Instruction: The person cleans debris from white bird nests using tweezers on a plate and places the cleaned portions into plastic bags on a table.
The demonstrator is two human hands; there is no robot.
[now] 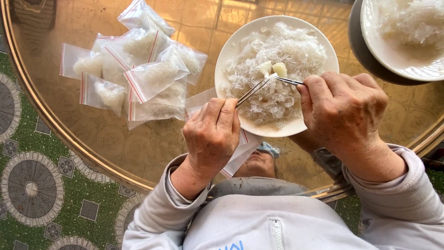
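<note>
Sorting step: both hands pinch tweezers over the white plate of translucent strands. Left hand grips tweezers; right hand grips another pair, tips apparently meeting at a pale lump. Next move needs steady separation.

A single head-worn camera looks almost straight down, from close above, onto the round, gold-rimmed glass tabletop. The wearer's grey zipped jacket fills the near edge, and patterned green floor tiles show at near left. No second view shares the scene.
</note>
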